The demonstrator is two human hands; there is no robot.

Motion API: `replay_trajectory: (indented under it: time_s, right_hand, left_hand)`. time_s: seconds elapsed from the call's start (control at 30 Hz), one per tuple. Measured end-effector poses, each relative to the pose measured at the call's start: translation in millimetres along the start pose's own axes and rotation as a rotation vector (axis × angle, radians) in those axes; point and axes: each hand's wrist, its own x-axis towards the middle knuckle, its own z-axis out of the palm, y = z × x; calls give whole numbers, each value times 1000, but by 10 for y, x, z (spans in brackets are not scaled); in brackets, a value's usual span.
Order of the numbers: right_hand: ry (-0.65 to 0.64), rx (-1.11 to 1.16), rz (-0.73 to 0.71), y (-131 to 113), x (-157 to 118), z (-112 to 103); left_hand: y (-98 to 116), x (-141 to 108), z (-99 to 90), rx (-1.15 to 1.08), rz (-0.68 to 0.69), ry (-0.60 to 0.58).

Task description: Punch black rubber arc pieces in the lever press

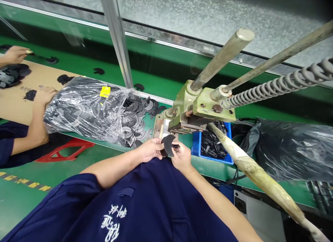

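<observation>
Close to my chest, my left hand (152,150) pinches a black crescent-shaped piece (168,145) between thumb and fingers. My right hand (182,157) is closed on a small black strip-like part (176,145) at the crescent's right side; whether the two pieces touch, I cannot tell. Just beyond my hands stands a pale green press (203,106) with a metal base plate. Many similar dark crescents (134,120) spill from a clear plastic bag (85,110) on my left. To the right, a blue bin (196,144) holds many small black parts (213,143).
A co-worker's hands (43,96) are at the far left, over cardboard (15,103) with more dark pieces. A wrapped yellowish tube (249,165) slants across the right side. Beyond it lies a large black bag (293,148). A metal post (117,37) rises behind the bench.
</observation>
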Motion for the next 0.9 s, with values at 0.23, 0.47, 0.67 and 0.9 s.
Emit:
replay_trajectory:
  time_s: [0.23,0.47,0.67,0.9]
  right_hand:
    - [-30,-46,-51,76,11,-14]
    - [-75,-184,-186,-53,36,-216]
    - [-111,-324,-282,-95,32,-206]
    - [-185,-477,-340,-185,36,-211]
  left_hand:
    - [7,33,31,150,219,118]
    - [95,-11,-13,586,503,338]
    - [181,-209,115,1117,609,257]
    - [239,-169,199,1078,500,223]
